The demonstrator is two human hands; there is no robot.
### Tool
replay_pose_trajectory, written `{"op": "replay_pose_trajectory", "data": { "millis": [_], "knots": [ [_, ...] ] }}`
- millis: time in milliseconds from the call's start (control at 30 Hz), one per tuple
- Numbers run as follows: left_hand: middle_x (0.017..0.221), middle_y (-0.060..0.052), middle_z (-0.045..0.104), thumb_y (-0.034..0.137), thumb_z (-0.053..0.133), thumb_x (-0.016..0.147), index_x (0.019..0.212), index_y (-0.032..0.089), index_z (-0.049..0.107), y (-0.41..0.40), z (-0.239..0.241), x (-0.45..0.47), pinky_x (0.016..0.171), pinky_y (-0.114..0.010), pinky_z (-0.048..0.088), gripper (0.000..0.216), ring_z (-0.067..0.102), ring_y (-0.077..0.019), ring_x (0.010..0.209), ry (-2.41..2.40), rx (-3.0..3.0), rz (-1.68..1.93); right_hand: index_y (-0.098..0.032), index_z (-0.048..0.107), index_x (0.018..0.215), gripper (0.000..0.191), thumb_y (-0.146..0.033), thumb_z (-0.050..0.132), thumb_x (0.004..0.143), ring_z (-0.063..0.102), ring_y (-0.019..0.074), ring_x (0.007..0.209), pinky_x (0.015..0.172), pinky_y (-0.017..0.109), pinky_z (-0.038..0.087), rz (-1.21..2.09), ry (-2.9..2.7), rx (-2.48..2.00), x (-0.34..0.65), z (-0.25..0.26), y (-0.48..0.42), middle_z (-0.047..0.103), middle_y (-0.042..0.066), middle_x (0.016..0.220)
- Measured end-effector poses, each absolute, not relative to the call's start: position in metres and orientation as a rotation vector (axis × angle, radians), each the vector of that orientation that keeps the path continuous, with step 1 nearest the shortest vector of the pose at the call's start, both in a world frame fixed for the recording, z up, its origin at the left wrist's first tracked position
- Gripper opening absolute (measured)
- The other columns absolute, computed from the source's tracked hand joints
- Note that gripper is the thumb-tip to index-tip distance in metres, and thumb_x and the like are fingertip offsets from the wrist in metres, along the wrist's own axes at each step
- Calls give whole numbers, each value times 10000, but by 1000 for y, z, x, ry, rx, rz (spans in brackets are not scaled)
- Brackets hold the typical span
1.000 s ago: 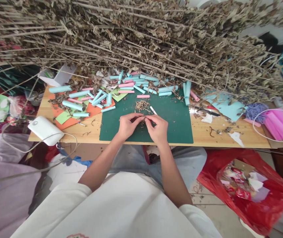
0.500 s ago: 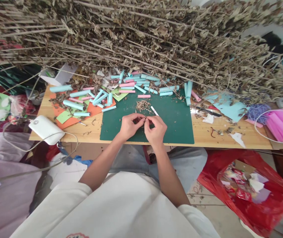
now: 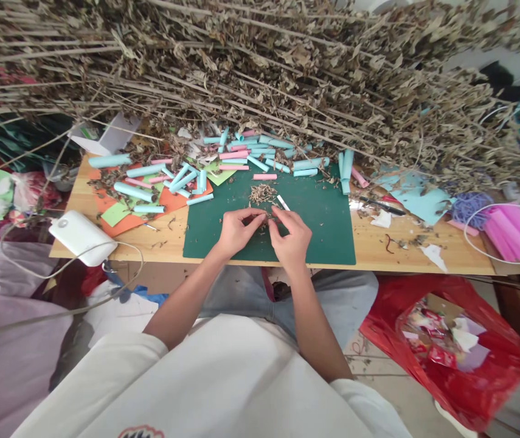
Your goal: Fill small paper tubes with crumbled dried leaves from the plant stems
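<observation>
My left hand (image 3: 235, 230) and my right hand (image 3: 291, 234) meet over the green cutting mat (image 3: 323, 225). Both pinch a small clump of dried plant bits (image 3: 264, 220) between their fingertips. Just beyond them on the mat lies a little heap of dried crumbs (image 3: 262, 193) and a short white stick (image 3: 282, 202). Several rolled blue and pink paper tubes (image 3: 250, 155) are strewn along the mat's far edge and over to the left.
A big bundle of dried leafy stalks (image 3: 260, 79) overhangs the back of the wooden table (image 3: 396, 246). A white device with a cord (image 3: 81, 237) sits at the left, pink paper (image 3: 513, 231) at the right, a red bag (image 3: 451, 347) on the floor.
The hands stay together over the mat; the right hand's fingers have shifted slightly and lifted a little while working the clump. The view has drifted slightly.
</observation>
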State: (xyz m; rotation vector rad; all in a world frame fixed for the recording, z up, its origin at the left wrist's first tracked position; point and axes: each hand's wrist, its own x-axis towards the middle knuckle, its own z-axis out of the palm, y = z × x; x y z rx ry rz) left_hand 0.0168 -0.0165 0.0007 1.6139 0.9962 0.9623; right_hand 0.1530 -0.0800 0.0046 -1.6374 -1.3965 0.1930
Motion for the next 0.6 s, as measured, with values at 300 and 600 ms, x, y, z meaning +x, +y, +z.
{"op": "replay_pose_trajectory", "data": {
  "millis": [300,600],
  "knots": [
    [862,-48,760,297,636,871,948,170,757,-17,2,16,705,-258,533,192,686,-155,752,952,1775,946,-232,730,981,204,-230,530,940,700,179,877,840,330,561,174,-1514,-1553,157,5,-76,751,59,945],
    [794,-40,745,344,670,840,887,158,757,-16,-3,15,629,-233,523,210,663,-135,668,1009,1618,954,-203,672,892,170,-208,504,922,664,193,812,776,323,531,95,-1430,-1690,151,9,-75,711,65,849]
  ]
}}
